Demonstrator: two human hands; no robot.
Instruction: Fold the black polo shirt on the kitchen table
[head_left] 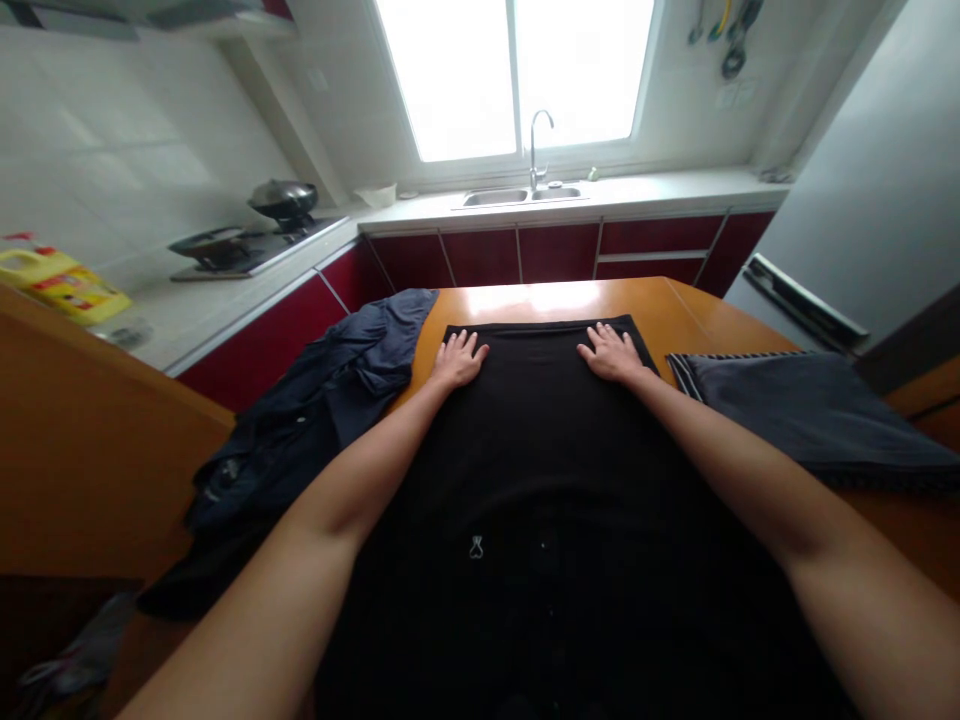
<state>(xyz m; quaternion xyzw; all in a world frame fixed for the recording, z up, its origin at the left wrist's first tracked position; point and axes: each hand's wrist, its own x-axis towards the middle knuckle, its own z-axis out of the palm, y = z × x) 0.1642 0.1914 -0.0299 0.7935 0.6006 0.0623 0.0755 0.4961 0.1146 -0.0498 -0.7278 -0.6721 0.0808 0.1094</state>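
Observation:
A black garment [540, 440] lies spread flat on the orange wooden table [675, 300], with a small white logo near its middle. My left hand [457, 358] rests flat on the garment's far left corner, fingers stretched out. My right hand [609, 352] lies flat on the far right corner, fingers spread. Both arms reach forward over the cloth. Neither hand holds anything.
A crumpled dark blue garment [330, 400] hangs over the table's left edge. A folded grey cloth [802, 405] lies at the right. Beyond the table are red cabinets [540, 252], a sink with tap [525, 192], a stove with pans [255, 235], and a yellow oil bottle [64, 285].

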